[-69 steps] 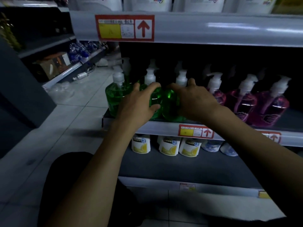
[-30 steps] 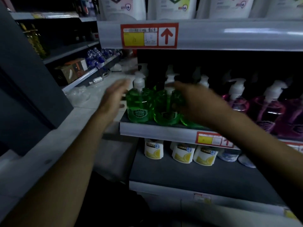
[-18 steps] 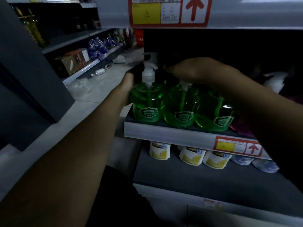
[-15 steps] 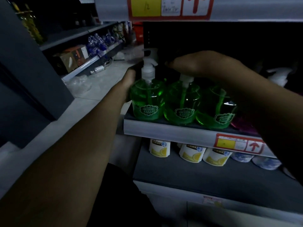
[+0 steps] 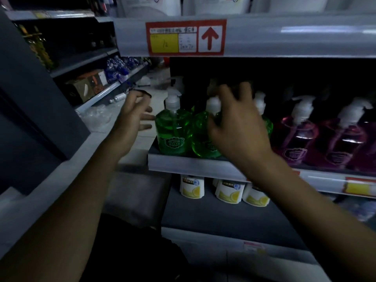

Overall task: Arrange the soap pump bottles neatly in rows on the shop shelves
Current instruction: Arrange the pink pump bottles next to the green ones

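Three green soap pump bottles stand in a row at the left end of the middle shelf (image 5: 195,166). The left green bottle (image 5: 173,133) is in full view. My left hand (image 5: 132,117) hovers just left of it with fingers spread, apart from the bottle and holding nothing. My right hand (image 5: 238,127) is in front of the middle green bottle (image 5: 200,137), thumb near its white pump, fingers loosely spread; it hides most of the third green bottle (image 5: 266,123). Pink pump bottles (image 5: 297,139) stand in a row further right.
The upper shelf edge with a red-and-yellow price tag (image 5: 186,37) hangs just above the bottles. White lemon-labelled packs (image 5: 230,190) sit on the lower shelf. To the left are the tiled aisle floor (image 5: 114,117) and another shelving unit with boxes (image 5: 85,86).
Both hands have come off the back of the green bottles: the left moved out to the left side, the right drew forward and lower. The camera pulled back and tilted up.
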`<state>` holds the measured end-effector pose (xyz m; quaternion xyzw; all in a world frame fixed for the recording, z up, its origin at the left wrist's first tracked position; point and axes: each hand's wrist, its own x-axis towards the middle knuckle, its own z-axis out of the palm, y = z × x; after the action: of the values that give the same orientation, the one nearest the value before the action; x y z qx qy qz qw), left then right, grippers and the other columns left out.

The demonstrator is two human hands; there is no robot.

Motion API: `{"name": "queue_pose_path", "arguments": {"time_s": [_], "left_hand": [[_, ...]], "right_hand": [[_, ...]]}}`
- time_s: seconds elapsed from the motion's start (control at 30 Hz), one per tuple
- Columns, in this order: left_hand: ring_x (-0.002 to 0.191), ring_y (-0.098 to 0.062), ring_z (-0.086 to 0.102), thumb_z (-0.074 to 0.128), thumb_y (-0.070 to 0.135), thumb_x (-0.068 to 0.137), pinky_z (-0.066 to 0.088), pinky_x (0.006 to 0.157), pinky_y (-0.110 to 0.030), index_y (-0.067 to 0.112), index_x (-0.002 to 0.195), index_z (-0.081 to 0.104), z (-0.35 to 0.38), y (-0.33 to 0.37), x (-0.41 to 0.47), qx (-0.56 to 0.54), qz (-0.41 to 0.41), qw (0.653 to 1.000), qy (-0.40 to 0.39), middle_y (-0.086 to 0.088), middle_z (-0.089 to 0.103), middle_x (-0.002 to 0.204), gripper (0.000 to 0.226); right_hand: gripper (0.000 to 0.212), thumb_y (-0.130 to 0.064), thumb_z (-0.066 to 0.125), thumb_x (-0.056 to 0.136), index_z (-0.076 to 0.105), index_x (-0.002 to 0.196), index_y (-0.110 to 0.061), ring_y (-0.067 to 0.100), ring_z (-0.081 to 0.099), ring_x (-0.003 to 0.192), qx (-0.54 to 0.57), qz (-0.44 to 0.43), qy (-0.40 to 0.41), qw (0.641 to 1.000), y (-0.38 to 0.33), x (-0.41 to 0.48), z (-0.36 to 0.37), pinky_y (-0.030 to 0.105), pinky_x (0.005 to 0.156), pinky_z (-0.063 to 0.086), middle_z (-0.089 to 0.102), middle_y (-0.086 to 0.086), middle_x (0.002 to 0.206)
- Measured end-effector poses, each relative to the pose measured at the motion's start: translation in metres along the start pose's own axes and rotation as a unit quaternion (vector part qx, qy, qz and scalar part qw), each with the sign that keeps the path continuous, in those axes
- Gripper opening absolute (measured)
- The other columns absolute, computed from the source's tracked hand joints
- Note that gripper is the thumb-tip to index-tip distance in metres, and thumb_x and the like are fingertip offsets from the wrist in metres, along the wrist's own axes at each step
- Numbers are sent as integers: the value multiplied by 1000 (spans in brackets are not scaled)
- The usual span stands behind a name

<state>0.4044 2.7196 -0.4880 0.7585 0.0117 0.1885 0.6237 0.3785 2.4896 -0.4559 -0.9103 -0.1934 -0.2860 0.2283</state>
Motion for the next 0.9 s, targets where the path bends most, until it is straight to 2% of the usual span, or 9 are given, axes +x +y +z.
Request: {"name": "queue_pose_path", "arguments": {"time_s": [0.07, 0.13, 0.27, 0.4, 0.53, 0.67, 0.77, 0.83, 0.9], "left_hand": [[106, -16, 58, 63, 41, 83, 50, 88, -40, 46, 107, 45, 2, 2, -27, 99, 38, 987, -124, 3, 54, 112, 30], [119, -15, 50, 74, 43, 74, 48, 96, -43, 52, 121, 39, 10, -2, -44, 204, 72, 961, -174, 2, 45, 129, 58], [120, -11, 43, 77, 39, 75, 41, 104, -34, 58, 132, 31, 22, -5, -49, 271, 102, 948, -136, 2, 31, 136, 76], [104, -18, 52, 73, 37, 79, 43, 93, -30, 55, 128, 32, 30, 4, -43, 327, 107, 932, -116, -2, 35, 119, 67], [113, -28, 49, 70, 42, 80, 46, 94, -41, 52, 130, 30, 33, 8, -42, 375, 101, 916, -103, -8, 34, 125, 65], [129, -38, 30, 63, 46, 81, 40, 97, -52, 41, 136, 40, 53, 18, -55, 451, 214, 866, 22, -18, 30, 137, 60], [131, -38, 23, 60, 51, 82, 33, 102, -52, 41, 136, 44, 78, 20, -62, 443, 162, 880, 45, -19, 25, 141, 58], [136, -37, 14, 57, 59, 80, 29, 106, -53, 44, 138, 41, 90, 18, -64, 456, 123, 880, 47, -19, 17, 146, 61], [137, -37, 10, 55, 65, 78, 28, 105, -54, 44, 138, 39, 95, 19, -65, 465, 115, 876, 47, -19, 13, 147, 66]], "right_hand": [[60, -25, 61, 83, 36, 138, -27, 38, 55, 96, -48, 2, -108, 993, 5, -15, 11, 38, 66, 52, 33, 16, 134], [75, -29, 64, 84, 23, 146, -36, 42, 53, 105, -94, 8, -169, 981, 11, -13, 21, 38, 69, 46, 28, 18, 140], [73, -38, 60, 86, 19, 147, -38, 42, 57, 93, -140, -15, -186, 972, 12, -3, 21, 34, 64, 40, 34, 18, 134], [73, -41, 57, 86, 18, 148, -38, 43, 59, 90, -125, -25, -211, 969, 13, -2, 13, 36, 67, 45, 34, 18, 134], [70, -36, 54, 86, 18, 146, -44, 41, 59, 98, -100, -57, -216, 970, 24, 0, -10, 38, 70, 47, 38, 12, 137], [67, -31, 61, 83, 28, 140, -42, 40, 61, 84, -172, -11, -132, 976, 48, -16, -40, 37, 62, 47, 34, 11, 131], [72, -34, 59, 86, 19, 146, -44, 37, 56, 80, -194, 42, -187, 962, 65, -20, -42, 39, 65, 47, 32, 16, 127], [74, -34, 55, 90, 10, 147, -47, 31, 48, 73, -204, 49, -198, 958, 69, -23, -37, 36, 61, 43, 32, 17, 126], [74, -37, 55, 90, 9, 147, -47, 30, 52, 76, -195, 44, -197, 960, 69, -25, -32, 34, 60, 42, 33, 16, 130]]}}
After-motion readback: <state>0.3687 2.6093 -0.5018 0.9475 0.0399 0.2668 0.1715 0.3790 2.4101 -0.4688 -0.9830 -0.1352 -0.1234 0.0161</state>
